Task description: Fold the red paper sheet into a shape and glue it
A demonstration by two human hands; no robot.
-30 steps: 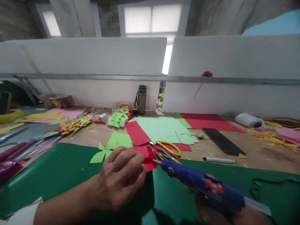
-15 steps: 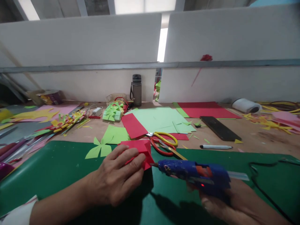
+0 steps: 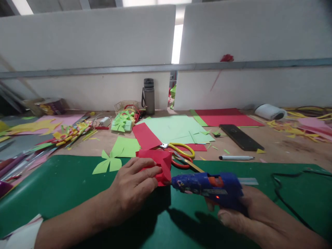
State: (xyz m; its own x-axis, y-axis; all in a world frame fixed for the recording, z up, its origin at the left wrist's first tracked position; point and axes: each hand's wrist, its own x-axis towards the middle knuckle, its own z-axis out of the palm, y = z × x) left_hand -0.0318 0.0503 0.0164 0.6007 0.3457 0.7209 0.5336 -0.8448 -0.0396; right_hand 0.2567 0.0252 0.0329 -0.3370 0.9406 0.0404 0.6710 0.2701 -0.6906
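My left hand [image 3: 131, 188] pinches a folded red paper piece [image 3: 159, 164] just above the green cutting mat [image 3: 67, 186]. My right hand [image 3: 241, 214] grips a blue hot glue gun [image 3: 210, 186] lying nearly level, its nozzle touching the right lower edge of the red paper. A small red light glows on the gun's underside. A black cord [image 3: 290, 193] trails from the gun across the mat to the right.
Yellow-and-red scissors [image 3: 181, 154] lie just behind the paper. Light green sheets [image 3: 176, 129], red sheets [image 3: 225, 117], a green cut-out [image 3: 107, 164], a white pen [image 3: 236, 158], a black flat bar [image 3: 240, 137] and a grey bottle [image 3: 148, 96] cover the bench. White partition boards [image 3: 103, 52] stand behind.
The view has tilted down. The glue gun has levelled out and its nozzle has closed in on the red paper, which my left hand has turned slightly.
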